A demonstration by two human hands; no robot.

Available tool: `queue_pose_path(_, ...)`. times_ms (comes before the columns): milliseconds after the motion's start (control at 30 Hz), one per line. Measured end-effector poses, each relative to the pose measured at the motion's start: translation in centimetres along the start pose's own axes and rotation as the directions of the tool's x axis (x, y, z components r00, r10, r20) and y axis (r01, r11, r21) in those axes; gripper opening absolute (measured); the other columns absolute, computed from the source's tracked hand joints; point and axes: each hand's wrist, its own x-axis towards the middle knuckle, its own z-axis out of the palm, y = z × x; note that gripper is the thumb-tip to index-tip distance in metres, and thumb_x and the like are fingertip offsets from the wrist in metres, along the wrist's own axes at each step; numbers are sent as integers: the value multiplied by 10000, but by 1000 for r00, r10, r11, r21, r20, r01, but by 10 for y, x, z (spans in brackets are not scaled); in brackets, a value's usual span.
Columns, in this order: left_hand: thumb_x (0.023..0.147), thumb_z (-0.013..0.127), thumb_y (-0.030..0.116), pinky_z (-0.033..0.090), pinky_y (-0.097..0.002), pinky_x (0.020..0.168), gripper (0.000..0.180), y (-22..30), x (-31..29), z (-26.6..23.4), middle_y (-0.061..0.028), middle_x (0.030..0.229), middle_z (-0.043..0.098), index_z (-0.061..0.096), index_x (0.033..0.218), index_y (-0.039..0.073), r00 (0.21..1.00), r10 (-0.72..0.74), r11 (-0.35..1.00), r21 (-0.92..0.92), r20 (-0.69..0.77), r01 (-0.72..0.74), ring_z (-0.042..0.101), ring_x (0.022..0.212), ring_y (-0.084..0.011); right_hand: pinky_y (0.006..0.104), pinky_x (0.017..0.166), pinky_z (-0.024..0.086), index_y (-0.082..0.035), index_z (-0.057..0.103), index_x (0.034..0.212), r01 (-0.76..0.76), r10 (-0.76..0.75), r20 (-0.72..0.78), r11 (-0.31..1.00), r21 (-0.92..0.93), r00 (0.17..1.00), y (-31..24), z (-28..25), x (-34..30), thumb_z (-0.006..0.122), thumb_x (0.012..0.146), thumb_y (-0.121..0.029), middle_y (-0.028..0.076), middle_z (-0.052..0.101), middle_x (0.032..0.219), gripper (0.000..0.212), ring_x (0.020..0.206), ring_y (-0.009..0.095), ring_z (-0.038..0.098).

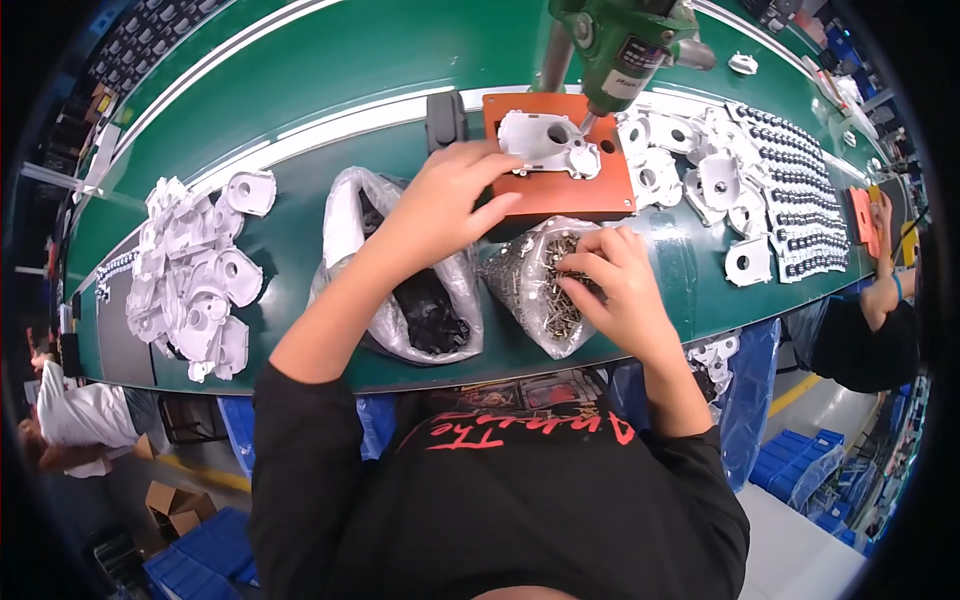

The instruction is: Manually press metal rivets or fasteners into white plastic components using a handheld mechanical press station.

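A white plastic housing (pixel 535 143) with round openings lies on an orange fixture block (pixel 560 196), under the tip of a green press-like machine (pixel 625 60). My left hand (pixel 455 195) reaches over the block's left side, thumb and fingers apart, fingertips at the housing's left edge. In front of the block, a clear plastic bag (pixel 520 285) stands open, full of small metal screws (pixel 562 310). Over its mouth my right hand (pixel 620 285) is closed, fingers curled at the screws; whatever is between the fingertips is hidden.
A clear bag (pixel 345 225) of black parts (pixel 430 310) lies left of the screws. White housings pile up at left (pixel 200 290) and right (pixel 715 170). Rows of black parts (pixel 800 195) line the right side. Another person (pixel 865 330) works at far right.
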Motion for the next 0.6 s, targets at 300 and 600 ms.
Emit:
queue_pose_path(300, 741, 685, 167, 462, -348, 607, 182, 39, -98, -61, -84, 744, 563, 595, 852, 54, 748, -388, 909, 90, 538, 407, 583, 688, -243, 345, 724, 358, -60, 633, 850, 16, -15, 35, 1000, -3, 999, 6, -3, 2, 708, 673, -53, 45, 535, 851, 193, 789, 230, 475)
queue_pose_path(600, 759, 673, 107, 461, -328, 610, 126, 41, -102, -59, -83, 771, 548, 581, 827, 54, 761, -371, 920, 99, 531, 380, 580, 687, -228, 350, 726, 367, -66, 618, 823, 0, 2, 87, 1000, -16, 996, 0, -11, 6, 698, 676, -49, 48, 534, 857, 169, 801, 247, 482)
